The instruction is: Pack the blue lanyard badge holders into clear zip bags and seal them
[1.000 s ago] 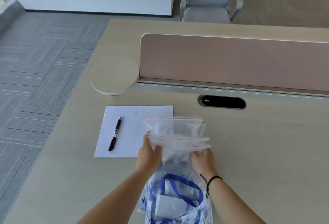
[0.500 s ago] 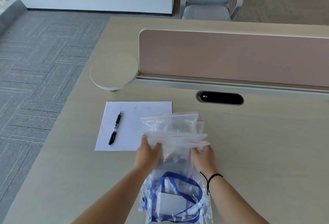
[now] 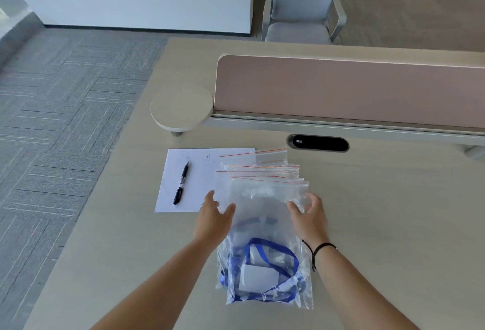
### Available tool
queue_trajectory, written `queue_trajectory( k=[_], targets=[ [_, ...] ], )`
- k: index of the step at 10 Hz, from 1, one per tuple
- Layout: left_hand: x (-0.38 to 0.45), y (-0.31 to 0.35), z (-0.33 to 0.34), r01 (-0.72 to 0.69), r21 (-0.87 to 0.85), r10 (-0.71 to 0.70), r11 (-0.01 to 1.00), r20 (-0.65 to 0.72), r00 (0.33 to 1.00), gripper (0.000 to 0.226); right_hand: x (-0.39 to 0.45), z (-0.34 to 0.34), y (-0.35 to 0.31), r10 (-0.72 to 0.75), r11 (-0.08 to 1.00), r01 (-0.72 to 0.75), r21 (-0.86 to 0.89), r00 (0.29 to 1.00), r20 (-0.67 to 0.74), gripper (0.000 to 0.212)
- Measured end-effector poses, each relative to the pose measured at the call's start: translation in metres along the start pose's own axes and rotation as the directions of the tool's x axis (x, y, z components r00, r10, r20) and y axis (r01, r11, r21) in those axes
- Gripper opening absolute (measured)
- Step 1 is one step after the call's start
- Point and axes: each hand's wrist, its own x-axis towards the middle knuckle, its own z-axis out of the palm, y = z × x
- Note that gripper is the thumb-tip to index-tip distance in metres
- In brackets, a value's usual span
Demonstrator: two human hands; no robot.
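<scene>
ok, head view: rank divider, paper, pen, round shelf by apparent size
1. divider
2. paper and round shelf: look close, and bags cover part of the paper, so unranked
3. pen

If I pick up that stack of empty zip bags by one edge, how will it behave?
The empty zip bags are thin, wrinkled film, so they would probably droop. They lie fanned and loose, so they would likely slide apart. They probably weigh little.
</scene>
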Motion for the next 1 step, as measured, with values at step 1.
queue_trajectory(
  k=[1],
  targets=[
    [-0.0245,0.0007,-0.0167,-0.096,0.036,0.097,0.995,-0.013,0.995,0.068,-0.0314,-0.0050,-0.0120,-0.048,0.999,0.048,0.002,0.997,-0.055,0.064]
  ],
)
